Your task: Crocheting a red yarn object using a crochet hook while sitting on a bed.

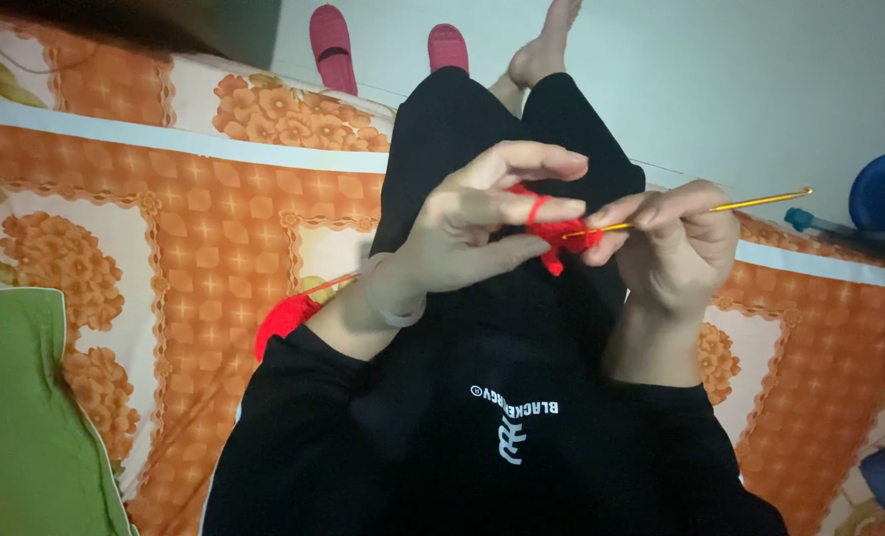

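Looking down from my head, I see my left hand (pixel 462 233) raised in front of my lap, fingers partly spread rather than curled in. A loop of red yarn (pixel 539 208) is wound around one of its fingers, and my thumb and a lower finger pinch the small red crochet piece (pixel 554 243) that hangs just below the loop. A pale bracelet (pixel 388 298) sits on that wrist.

My right hand (pixel 671 243) is just beside it, fingers folded closed around a thin gold crochet hook (pixel 720 206). The hook lies nearly level, tilted slightly up toward the right, with its working end buried in the red piece where my two hands meet (I cannot make out the tip itself among the stitches).

A strand of yarn trails down to the left from my left wrist to a red yarn ball (pixel 282 323) lying on the bed beside my left elbow, partly hidden by my black sleeve.

I am sitting on an orange flowered bedsheet (pixel 194 238). A green cushion (pixel 21 407) is at the lower left. Past my knees, a pair of pink slippers (pixel 333 45) rests on the floor, and a blue round object (pixel 884 194) sits at the right edge.
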